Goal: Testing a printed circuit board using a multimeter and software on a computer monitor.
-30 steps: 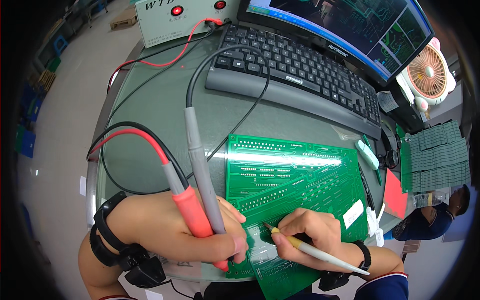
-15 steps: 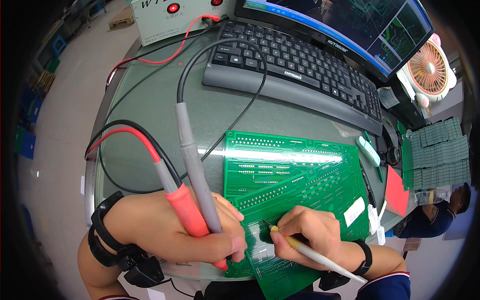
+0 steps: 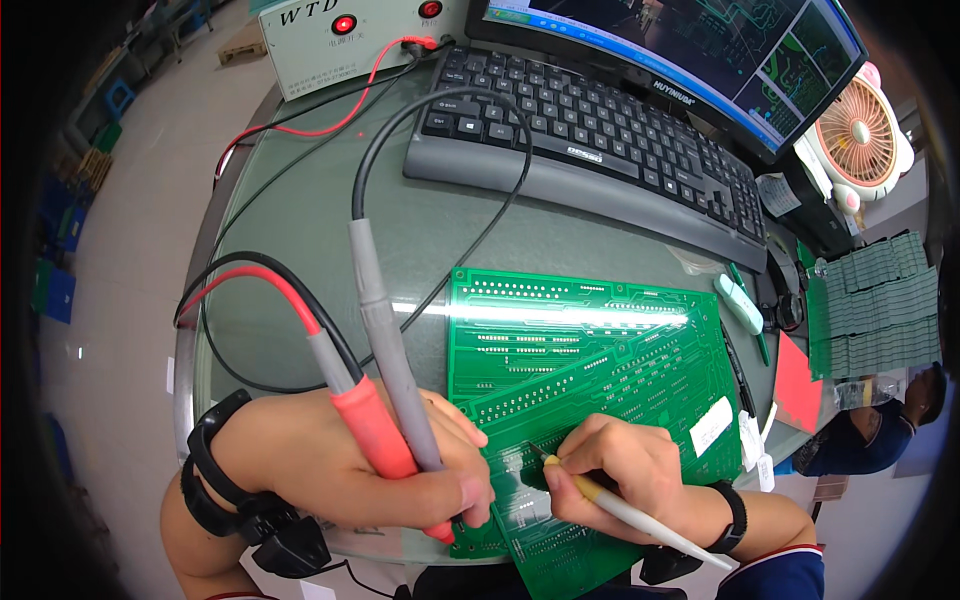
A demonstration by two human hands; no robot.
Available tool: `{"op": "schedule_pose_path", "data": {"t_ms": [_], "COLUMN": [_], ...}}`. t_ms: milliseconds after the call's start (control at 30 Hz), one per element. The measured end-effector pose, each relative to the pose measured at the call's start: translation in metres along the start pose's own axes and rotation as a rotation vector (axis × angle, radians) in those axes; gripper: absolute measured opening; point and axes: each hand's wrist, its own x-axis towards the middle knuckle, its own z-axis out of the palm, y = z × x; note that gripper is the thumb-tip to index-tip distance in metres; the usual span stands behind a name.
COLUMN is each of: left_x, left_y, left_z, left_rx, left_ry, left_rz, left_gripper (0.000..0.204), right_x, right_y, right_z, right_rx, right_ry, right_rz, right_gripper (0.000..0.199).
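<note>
My left hand is closed around a red test probe and a grey test probe, both tilted with their cables trailing upward. Their lower ends are beside the near left edge of the boards. Between the thumb and fingers of my right hand, a slim hobby knife with a yellow and white handle is pinched. Its dark pointed tip meets or hovers just over the upper green circuit board; contact cannot be made out. This board lies slantwise across a lower circuit board.
Beyond the boards stand a black keyboard, a monitor and a pale tester box with red switches. A pink-white fan, stacked boards, a red card and a pale green marker are right. Another person sits there.
The whole view has shifted very slightly. Both hands keep their holds, and the knife tip stays at nearly the same spot on the upper board.
</note>
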Motion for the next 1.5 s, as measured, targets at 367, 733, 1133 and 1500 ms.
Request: {"op": "schedule_pose_path", "data": {"t_ms": [367, 733, 1133, 1500], "left_x": [0.0001, 0.0006, 0.0009, 0.0001], "left_y": [-0.0034, -0.0034, -0.0022, -0.0002], "left_z": [-0.0002, 0.0003, 0.0001, 0.0006], "left_rx": [0.008, 0.025, 0.011, 0.008], "left_ry": [0.002, -0.001, -0.001, 0.004], "left_rz": [0.021, 0.040, 0.009, -0.015], "left_gripper": [0.034, 0.034, 0.035, 0.035], "right_x": [0.0004, -0.0014, -0.0012, -0.0011], "right_y": [0.0019, 0.0058, 0.0059, 0.0044], "right_z": [0.0005, 0.0013, 0.0034, 0.0038], "right_rx": [0.033, 0.017, 0.045, 0.038], "right_ry": [0.034, 0.016, 0.020, 0.014], "right_rz": [-0.014, -0.058, -0.032, -0.011], "right_gripper": [0.023, 0.021, 0.023, 0.024]}}
